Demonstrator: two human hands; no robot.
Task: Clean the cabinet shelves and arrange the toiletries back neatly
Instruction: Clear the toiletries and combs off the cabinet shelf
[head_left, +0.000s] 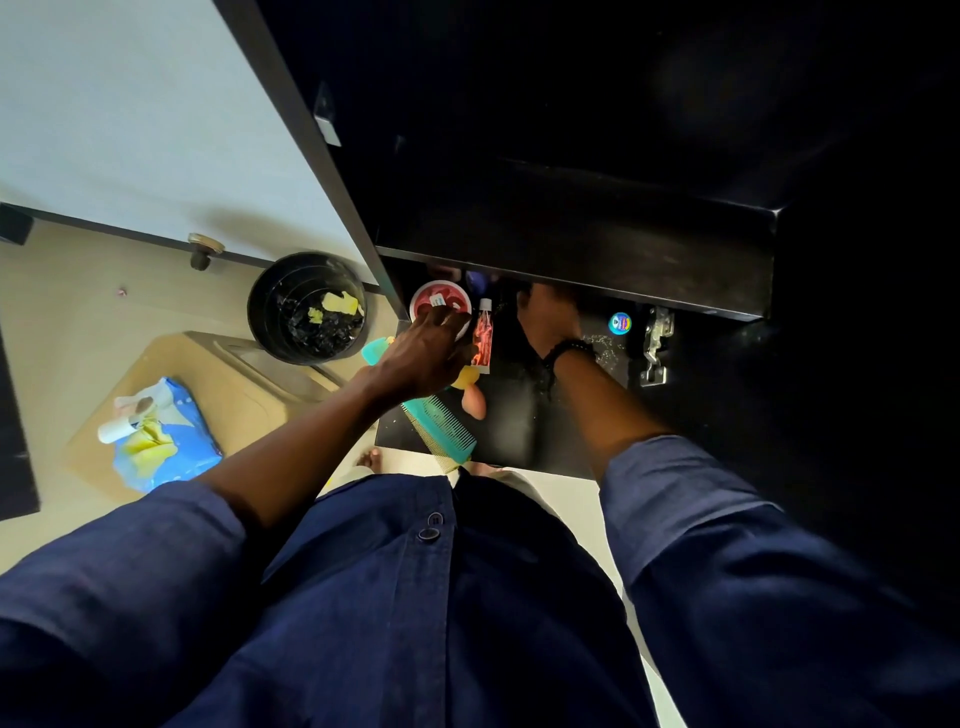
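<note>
Tube right of jar

Dark cabinet shelf with red-lidded jar, red tube, teal comb.

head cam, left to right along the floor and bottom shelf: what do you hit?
Blue packet → black bin → red-lidded tub under the left hand → red tube → right hand → small round blue tin → metal hinge.
</note>
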